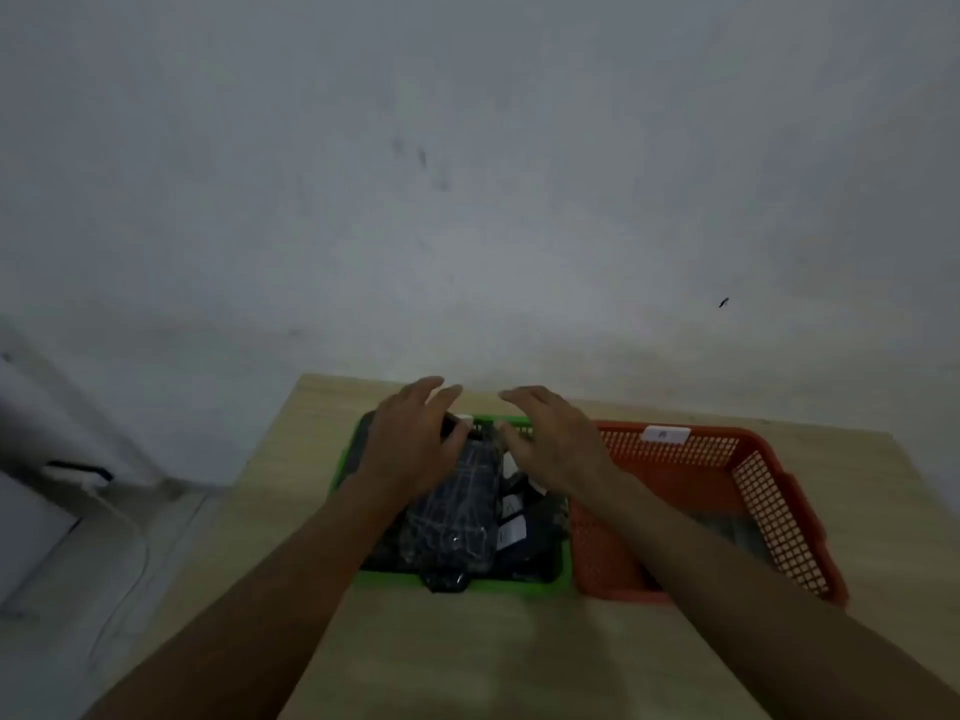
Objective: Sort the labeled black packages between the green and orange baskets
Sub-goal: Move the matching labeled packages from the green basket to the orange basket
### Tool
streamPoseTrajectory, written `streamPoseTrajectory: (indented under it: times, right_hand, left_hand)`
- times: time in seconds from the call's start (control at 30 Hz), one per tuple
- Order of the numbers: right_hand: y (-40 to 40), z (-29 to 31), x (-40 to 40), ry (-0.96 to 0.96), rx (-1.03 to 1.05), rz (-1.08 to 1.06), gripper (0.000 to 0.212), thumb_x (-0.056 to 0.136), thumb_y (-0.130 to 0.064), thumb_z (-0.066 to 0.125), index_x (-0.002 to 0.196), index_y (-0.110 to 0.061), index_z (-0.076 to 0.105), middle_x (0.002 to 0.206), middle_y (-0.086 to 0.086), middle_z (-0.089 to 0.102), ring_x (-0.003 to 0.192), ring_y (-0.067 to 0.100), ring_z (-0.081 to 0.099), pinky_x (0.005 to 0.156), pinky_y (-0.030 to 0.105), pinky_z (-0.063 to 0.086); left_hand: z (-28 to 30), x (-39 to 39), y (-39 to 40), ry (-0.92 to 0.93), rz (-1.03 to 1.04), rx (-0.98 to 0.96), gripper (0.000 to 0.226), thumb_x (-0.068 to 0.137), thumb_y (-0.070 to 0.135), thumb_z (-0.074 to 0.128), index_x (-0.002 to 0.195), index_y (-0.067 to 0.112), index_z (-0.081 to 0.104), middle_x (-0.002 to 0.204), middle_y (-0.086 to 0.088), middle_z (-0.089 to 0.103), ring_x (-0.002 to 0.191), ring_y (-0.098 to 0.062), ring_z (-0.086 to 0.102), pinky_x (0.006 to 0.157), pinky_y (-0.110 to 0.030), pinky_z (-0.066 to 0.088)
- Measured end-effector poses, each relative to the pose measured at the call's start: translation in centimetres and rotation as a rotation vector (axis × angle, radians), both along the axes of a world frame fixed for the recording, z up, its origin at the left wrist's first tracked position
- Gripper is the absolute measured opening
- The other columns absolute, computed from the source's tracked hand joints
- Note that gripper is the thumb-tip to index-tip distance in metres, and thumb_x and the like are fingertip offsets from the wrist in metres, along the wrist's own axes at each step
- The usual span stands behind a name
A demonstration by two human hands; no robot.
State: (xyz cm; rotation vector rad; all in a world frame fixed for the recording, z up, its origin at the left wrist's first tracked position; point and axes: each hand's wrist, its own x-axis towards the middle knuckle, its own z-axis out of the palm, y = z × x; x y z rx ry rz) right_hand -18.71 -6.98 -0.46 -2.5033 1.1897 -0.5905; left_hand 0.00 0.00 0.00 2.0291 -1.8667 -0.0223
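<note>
Tabletop (467, 662): pale wood grain, bare in the near part; both forearms cross it from the bottom corners toward the baskets.

Green basket (457, 580): sits left of centre, its near rim partly covered by the end of a wrapped pack that overhangs it.

Black packages (457, 517): piled in the green basket, glossy film over dark contents; a few white labels (511, 530) show on the right side of the pile, print too blurred to read.

Orange basket (763, 511): touching the green one on its right side; mesh walls, a white tag (666, 434) on the far rim. The right forearm hides part of the floor; something pale and grey lies inside, unclear what.

Left hand (410, 449): over the far-left part of the pile, fingers spread and extended, palm down. Grip wide, holding nothing that I can see; whether the palm touches the top pack, cannot tell.

Right hand (553, 439): over the far-right part of the same pile, fingers extended forward, grip likewise wide and empty.

Step in hand: looks like the reach into the green basket, ahead of any pick. Most of the sorting seems still to do.

Next move calls for: closing on one pack only, turning its label into view, then choosing the basket. The film looks slick and the packs overlap, so a neighbour may drag along.

Beyond: plain grey wall (467, 200) right behind the tabletop.
</note>
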Motion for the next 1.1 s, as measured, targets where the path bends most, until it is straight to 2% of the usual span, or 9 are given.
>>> streamPoseTrajectory:
  times: [0.23, 0.4, 0.5, 0.57, 0.7, 0.83, 0.9, 0.97, 1.1]
  right_hand:
    - [1.1, -5.0, 2.2, 0.099, 0.485, -0.141, 0.065, 0.096, -0.056, 0.048, 0.150, -0.022, 0.033, 0.154, 0.007, 0.038, 0.139, 0.031, 0.038, 0.110, 0.048, 0.038]
    - [1.4, -6.3, 3.6, 0.145, 0.776, -0.263, 0.054, 0.095, -0.051, 0.053, 0.130, -0.011, 0.044, 0.109, 0.009, 0.054, 0.093, 0.029, 0.057, 0.075, 0.039, 0.047]
    - [1.6, -6.6, 4.2, 0.048, 0.880, -0.335, 0.034, 0.095, -0.046, 0.058, 0.090, -0.014, 0.048, 0.082, 0.003, 0.049, 0.070, 0.020, 0.051, 0.057, 0.030, 0.040]
    - [1.6, -6.7, 4.4, -0.034, 0.883, -0.381, 0.036, 0.093, -0.042, 0.062, 0.076, -0.016, 0.044, 0.074, 0.005, 0.046, 0.071, 0.024, 0.052, 0.056, 0.031, 0.039]
    - [2.0, -6.6, 4.4, -0.153, 0.922, -0.429, 0.034, 0.090, -0.033, 0.070, 0.102, -0.002, 0.062, 0.097, 0.014, 0.064, 0.093, 0.032, 0.063, 0.074, 0.036, 0.052]
    - [2.9, -5.4, 4.5, -0.442, 1.054, -0.427, 0.033, 0.085, -0.027, 0.077, 0.110, -0.008, 0.066, 0.105, 0.008, 0.070, 0.082, 0.019, 0.067, 0.061, 0.026, 0.054]
    - [3.4, -4.3, 4.5, -0.607, 0.970, -0.395, 0.023, 0.080, -0.024, 0.081, 0.098, -0.020, 0.067, 0.096, -0.002, 0.070, 0.081, 0.013, 0.068, 0.060, 0.022, 0.054]
    - [4.0, -2.9, 4.0, -0.636, 0.736, -0.350, 0.029, 0.075, -0.023, 0.085, 0.094, -0.027, 0.063, 0.092, -0.009, 0.066, 0.083, 0.006, 0.066, 0.067, 0.019, 0.053]
    - [4.9, -1.1, 2.1, -0.553, 0.296, -0.226, 0.055, 0.071, -0.024, 0.085, 0.120, -0.026, 0.060, 0.106, -0.005, 0.058, 0.087, 0.002, 0.055, 0.073, 0.004, 0.042]
  left_hand:
    - [-5.5, 0.3, 3.4, 0.088, -0.019, 0.124, 0.054, 0.096, 0.042, 0.052, 0.143, 0.014, 0.046, 0.149, -0.009, 0.044, 0.136, -0.027, 0.042, 0.109, -0.042, 0.041]
    - [-7.9, 0.1, 4.3, 0.127, -0.027, 0.239, 0.059, 0.097, 0.041, 0.051, 0.148, 0.015, 0.038, 0.157, -0.008, 0.032, 0.145, -0.024, 0.028, 0.115, -0.041, 0.033]
    - [-8.6, 0.2, 4.5, 0.130, -0.032, 0.233, 0.058, 0.096, 0.040, 0.053, 0.146, 0.013, 0.042, 0.158, -0.009, 0.030, 0.146, -0.024, 0.027, 0.115, -0.041, 0.034]
    - [-8.8, 0.4, 4.3, 0.158, -0.026, 0.222, 0.055, 0.096, 0.040, 0.053, 0.143, 0.013, 0.045, 0.157, -0.008, 0.033, 0.144, -0.025, 0.030, 0.113, -0.040, 0.035]
    - [-8.5, 0.8, 3.3, 0.254, -0.001, 0.199, 0.046, 0.098, 0.038, 0.050, 0.136, 0.013, 0.054, 0.148, -0.008, 0.045, 0.134, -0.025, 0.043, 0.108, -0.039, 0.038]
    - [-6.6, 0.8, 2.9, 0.457, 0.069, 0.074, 0.036, 0.100, 0.038, 0.047, 0.105, 0.011, 0.070, 0.102, -0.013, 0.069, 0.092, -0.024, 0.063, 0.084, -0.039, 0.052]
    - [-4.6, 0.5, 2.5, 0.608, 0.183, 0.057, 0.052, 0.096, 0.055, 0.041, 0.080, 0.013, 0.067, 0.077, -0.013, 0.067, 0.070, -0.024, 0.062, 0.069, -0.043, 0.052]
    - [-2.3, 0.4, 1.6, 0.765, 0.339, 0.120, 0.068, 0.083, 0.078, 0.035, 0.068, 0.017, 0.060, 0.068, -0.006, 0.060, 0.064, -0.020, 0.057, 0.066, -0.039, 0.048]
    - [1.9, 0.8, -0.6, 1.280, 0.420, 0.457, 0.097, 0.047, 0.099, 0.047, 0.101, 0.021, 0.066, 0.099, -0.003, 0.065, 0.096, -0.023, 0.063, 0.075, -0.043, 0.057]
